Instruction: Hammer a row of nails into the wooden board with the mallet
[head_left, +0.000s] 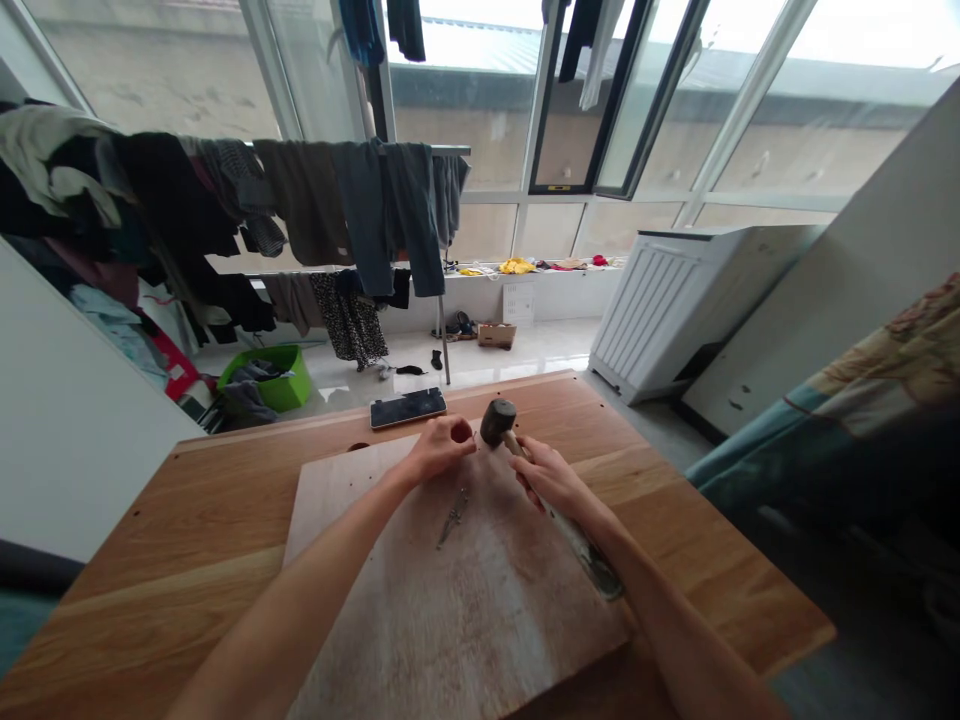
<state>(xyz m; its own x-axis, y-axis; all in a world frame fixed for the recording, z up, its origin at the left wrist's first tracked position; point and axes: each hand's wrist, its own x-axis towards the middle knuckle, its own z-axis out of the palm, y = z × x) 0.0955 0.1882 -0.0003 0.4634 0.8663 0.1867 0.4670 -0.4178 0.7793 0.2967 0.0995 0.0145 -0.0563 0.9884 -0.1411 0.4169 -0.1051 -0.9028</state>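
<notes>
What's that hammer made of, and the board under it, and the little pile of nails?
Hammer: the head is probably rubber, as it's dull black, though dark metal is possible; the pale part of the handle near it could be wood.
Board: looks like wood, rough and unvarnished, with streaky, patchy grain.
Nails: likely metal, being thin, grey and slightly shiny.

Wooden board (450,620) laid on table (690,540); nails (452,518) laid on it. Rubber mallet (499,422) held in right hand (551,473), right of left hand (441,448). Smartphone (409,408) placed behind board. Laundry basket (297,385) set beyond table, left.
</notes>
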